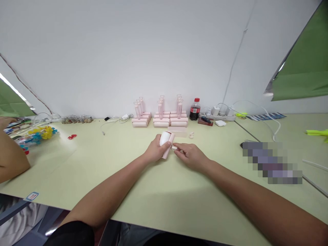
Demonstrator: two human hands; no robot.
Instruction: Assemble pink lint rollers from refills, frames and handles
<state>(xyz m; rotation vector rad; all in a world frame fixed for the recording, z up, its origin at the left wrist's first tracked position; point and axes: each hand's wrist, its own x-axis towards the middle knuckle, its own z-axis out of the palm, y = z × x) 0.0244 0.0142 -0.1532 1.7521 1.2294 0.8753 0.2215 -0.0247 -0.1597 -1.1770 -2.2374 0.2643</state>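
My left hand (154, 149) is wrapped round a pink-and-white lint roller (165, 138), tilted above the table. A short clear handle (175, 148) meets the roller's right side, pinched in the fingers of my right hand (191, 155). How far the handle sits in the roller cannot be told. Just beyond my hands lie a flat pale pink piece (178, 132) and a small curved pink piece (191, 135). Against the wall stand several similar pink rollers (161, 122) in groups, their clear handles upright.
A cola bottle (195, 110), a dark red box (205, 121) and a power strip (225, 117) line the wall. On the left are bagged colourful pieces (38, 136), red bits (72, 136) and another person's arm (12, 155). A pixelated object (271, 164) lies right.
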